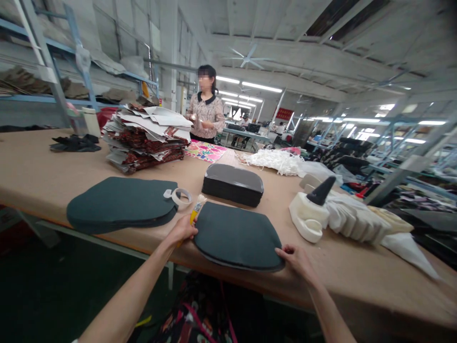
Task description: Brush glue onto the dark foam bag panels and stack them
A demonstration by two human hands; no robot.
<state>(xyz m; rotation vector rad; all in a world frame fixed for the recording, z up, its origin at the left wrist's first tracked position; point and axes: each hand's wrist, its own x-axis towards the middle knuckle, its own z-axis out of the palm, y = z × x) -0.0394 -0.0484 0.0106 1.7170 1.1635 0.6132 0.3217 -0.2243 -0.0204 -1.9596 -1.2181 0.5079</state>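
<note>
A stack of dark green rounded panels (pixel 237 236) lies at the table's front edge. My left hand (pixel 183 228) is closed around a yellow-handled brush (pixel 195 209), bristles up, at the stack's left edge. My right hand (pixel 291 255) pinches the right edge of the stack between thumb and fingers. Left of it lies a second dark green stack (pixel 123 200), with a roll of tape (pixel 182 197) near its right end. Behind the stack at my hands sits a block of black pieces (pixel 233 185).
A white container with a black cone (pixel 309 214) stands right, beside pale cloth bundles (pixel 357 216). Piled papers and patterned pieces (pixel 146 138) are at the back left, near black scraps (pixel 75 143). A person (pixel 206 107) stands behind the brown table (pixel 35 166).
</note>
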